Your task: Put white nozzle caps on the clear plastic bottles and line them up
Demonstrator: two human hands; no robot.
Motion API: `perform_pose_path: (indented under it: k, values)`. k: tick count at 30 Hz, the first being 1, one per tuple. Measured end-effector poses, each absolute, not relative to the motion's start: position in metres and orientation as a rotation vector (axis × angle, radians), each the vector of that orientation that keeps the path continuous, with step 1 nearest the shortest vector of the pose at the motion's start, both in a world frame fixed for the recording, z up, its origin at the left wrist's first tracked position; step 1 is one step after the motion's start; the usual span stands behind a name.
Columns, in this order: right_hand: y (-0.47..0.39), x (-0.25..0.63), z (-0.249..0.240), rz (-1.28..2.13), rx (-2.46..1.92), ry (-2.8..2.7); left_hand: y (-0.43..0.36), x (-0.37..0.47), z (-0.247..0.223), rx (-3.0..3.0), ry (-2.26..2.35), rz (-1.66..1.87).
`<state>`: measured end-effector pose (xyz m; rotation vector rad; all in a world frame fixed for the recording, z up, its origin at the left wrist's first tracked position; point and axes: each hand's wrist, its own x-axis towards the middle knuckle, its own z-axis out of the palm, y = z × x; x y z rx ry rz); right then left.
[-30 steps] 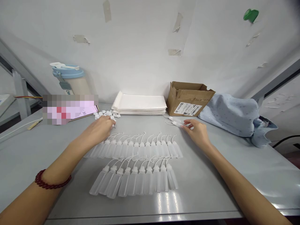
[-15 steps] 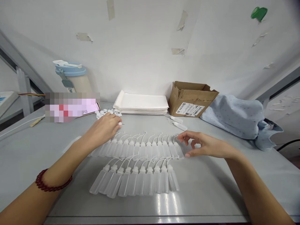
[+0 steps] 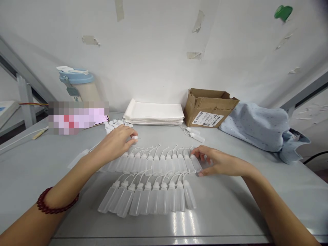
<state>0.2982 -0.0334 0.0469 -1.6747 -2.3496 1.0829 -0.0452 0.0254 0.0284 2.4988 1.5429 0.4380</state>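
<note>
My left hand [image 3: 120, 141] is closed in a pinch on a small white needle cap [image 3: 135, 137], its thin dark needle pointing right. Just behind that hand lies a pile of similar white caps [image 3: 112, 125]. My right hand [image 3: 217, 160] has thumb and fingers apart around the end bottle [image 3: 196, 164] of the back row; whether the fingertips touch it I cannot tell. Translucent squeeze bottles with strap-like stems lie side by side in a back row [image 3: 156, 165] and a front row [image 3: 153, 201]. My left forearm partly covers the back row's left end.
Behind the rows are a stack of white envelopes [image 3: 155, 112] and a cardboard box [image 3: 210, 109]. Loose bottles [image 3: 196, 137] lie before the box, another bottle [image 3: 78, 159] by my left forearm. A blue cloth [image 3: 258, 128], a tumbler [image 3: 79, 83] and a phone [image 3: 101, 118] stand about.
My left hand has moved slightly right with the needle cap, away from the pile. My right hand has shifted a little left, closer around the end bottle. The bottle rows look unchanged.
</note>
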Motion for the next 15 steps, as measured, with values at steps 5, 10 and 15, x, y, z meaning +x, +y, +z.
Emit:
perform_pose_path:
  k: [5, 10, 15]
  values:
    - [-0.033, 0.309, 0.053, 1.088, -1.648, -2.210, 0.016, -0.037, 0.037, 2.299, 1.531, 0.521]
    - [-0.038, 0.294, 0.048, 1.238, -1.341, -1.928, -0.004, -0.015, 0.049, 2.057, 1.381, 0.623]
    - [-0.046, 0.268, 0.037, 1.310, -1.112, -1.735, -0.025, 0.004, 0.054, 1.972, 1.167, 0.747]
